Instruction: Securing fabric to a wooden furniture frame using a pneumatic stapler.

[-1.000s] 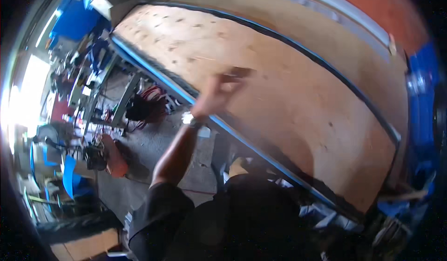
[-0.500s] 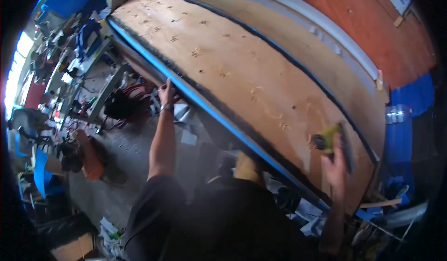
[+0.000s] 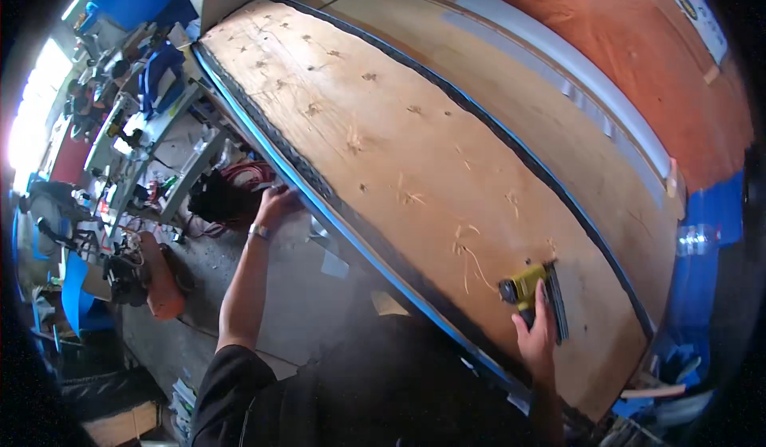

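Note:
My right hand [image 3: 539, 331] is closed round the handle of a yellow and black nail gun [image 3: 524, 283] with a long black magazine. The nail gun is over the near right end of a long tan wooden panel [image 3: 431, 160], on or just above it; I cannot tell whether they touch. Thin pale curls of wood or string and small dark holes dot the panel. Black bands and blue strips line its long edges. My left hand [image 3: 278, 204], with a band at the wrist, is beside the panel's near blue edge [image 3: 295, 180]; its fingers are mostly hidden there.
Another wooden sheet [image 3: 511, 88] lies beyond the panel, with a white curved strip [image 3: 590, 64] and orange sheeting [image 3: 638, 120] behind it. A clear bottle [image 3: 696, 240] is at the right. Cluttered benches, red hose [image 3: 249, 174] and an orange tank [image 3: 163, 287] are at the left.
My right hand with the nail gun has moved left and nearer to me over the panel. My left hand has slid down, nearer to me, off the blue edge. The view has shifted slightly.

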Tool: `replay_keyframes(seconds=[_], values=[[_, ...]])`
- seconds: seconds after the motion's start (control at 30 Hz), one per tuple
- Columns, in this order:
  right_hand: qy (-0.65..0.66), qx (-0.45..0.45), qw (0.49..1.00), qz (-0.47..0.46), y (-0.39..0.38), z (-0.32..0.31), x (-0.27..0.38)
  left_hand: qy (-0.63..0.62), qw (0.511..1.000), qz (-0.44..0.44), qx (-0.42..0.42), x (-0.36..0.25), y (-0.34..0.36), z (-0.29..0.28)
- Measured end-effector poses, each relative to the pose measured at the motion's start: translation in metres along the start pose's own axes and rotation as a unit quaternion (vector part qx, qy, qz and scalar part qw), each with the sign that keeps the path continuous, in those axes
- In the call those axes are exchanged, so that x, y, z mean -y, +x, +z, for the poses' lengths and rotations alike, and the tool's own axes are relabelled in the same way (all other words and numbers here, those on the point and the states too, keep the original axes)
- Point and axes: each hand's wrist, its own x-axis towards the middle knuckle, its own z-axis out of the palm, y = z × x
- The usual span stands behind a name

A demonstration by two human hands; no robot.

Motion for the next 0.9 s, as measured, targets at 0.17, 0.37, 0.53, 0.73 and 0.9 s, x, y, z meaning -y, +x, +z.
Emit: replay_keyframes(seconds=[0.17,0.37,0.53,0.73,0.9], values=[[0.209,0.028,0.976,0.062,0.055,-0.047,-0.022,-0.01,0.988,-0.09,-0.128,0.012,0.008,0.012],[-0.02,-0.106,0.992,-0.068,0.32,-0.008,-0.047,-0.387,0.891,-0.066,-0.226,0.035,0.033,0.062],[-0.002,0.115,0.993,0.015,0.415,0.06,-0.028,-0.4,0.906,-0.041,-0.133,0.021,0.0,0.059],[-0.02,0.089,0.992,0.087,0.408,0.063,-0.015,-0.41,0.878,0.01,-0.245,-0.016,-0.027,0.102],[0.043,0.061,0.985,0.155,0.416,0.064,-0.019,-0.433,0.876,-0.015,-0.214,-0.046,-0.073,0.126]])
